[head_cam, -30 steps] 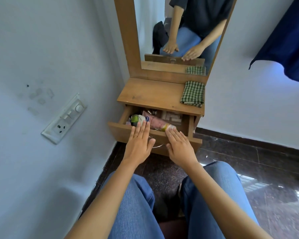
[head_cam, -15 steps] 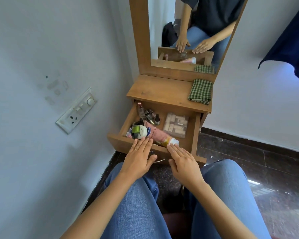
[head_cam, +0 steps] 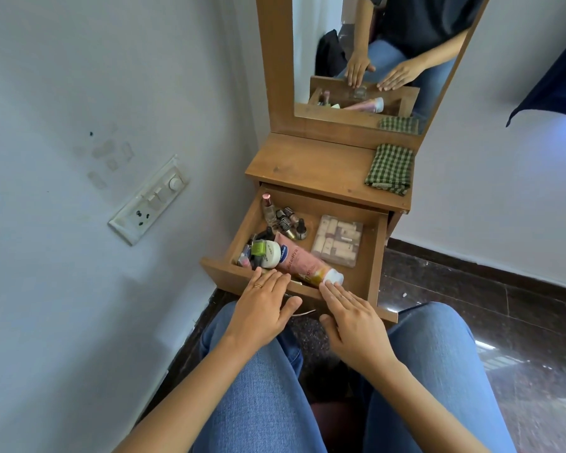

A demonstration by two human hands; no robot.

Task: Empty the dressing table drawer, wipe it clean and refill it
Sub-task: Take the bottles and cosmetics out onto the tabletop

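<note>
I note a home bedroom corner: wooden dressing table (head_cam: pixel 321 165) with mirror (head_cam: pixel 366 53), cosmetics-filled drawer (head_cam: pixel 370 256), wall switchboard (head_cam: pixel 149 199).

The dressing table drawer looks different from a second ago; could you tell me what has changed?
The drawer has slid out toward the person, drawn by the left hand and right hand, flat on its front edge. The small bottles and palette are now uncovered. The pink tube is still inside, the checked cloth still on the tabletop; nothing taken out.

Drawer (head_cam: pixel 364 278) open, stocked. Left hand (head_cam: pixel 262 309) and right hand (head_cam: pixel 353 319) flat on its front edge, 6 o'clock; palette (head_cam: pixel 338 240) inside, 2 o'clock
</note>
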